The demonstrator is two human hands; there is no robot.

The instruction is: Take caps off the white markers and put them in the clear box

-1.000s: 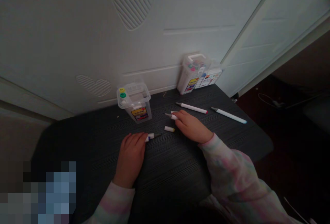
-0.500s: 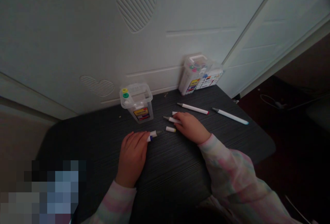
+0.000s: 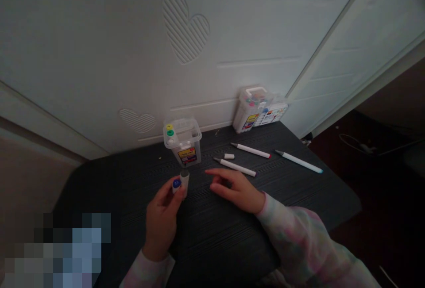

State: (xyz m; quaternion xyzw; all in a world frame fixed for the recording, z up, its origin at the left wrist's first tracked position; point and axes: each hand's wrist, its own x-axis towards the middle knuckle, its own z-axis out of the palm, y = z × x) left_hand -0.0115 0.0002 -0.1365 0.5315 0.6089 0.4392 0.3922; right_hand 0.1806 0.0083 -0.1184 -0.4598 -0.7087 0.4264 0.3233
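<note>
My left hand [image 3: 163, 217] is closed around markers held upright over the table. One has a blue end [image 3: 176, 183]; beside it a white marker [image 3: 184, 182] shows a grey tip section. My right hand [image 3: 236, 188] hovers to the right, index finger stretched out and thumb apart, with nothing visible in it. Just beyond its fingers lie an uncapped white marker with a purple end [image 3: 237, 167] and a loose white cap [image 3: 229, 156]. A clear plastic box [image 3: 191, 146] stands behind the left hand, with a few marker ends, yellow and green among them, at its left side.
Two more uncapped markers, one red-ended [image 3: 252, 150] and one blue-ended [image 3: 300, 162], lie on the dark table [image 3: 206, 235]. At the back right stand a filled marker box [image 3: 245, 113] and a clear case [image 3: 272, 113]. A white panelled door [image 3: 133, 58] rises behind.
My left hand has raised its markers from lying flat to upright. My right hand has let go of the purple-ended marker and drawn back. The yellow-ended cap no longer shows on the table.
</note>
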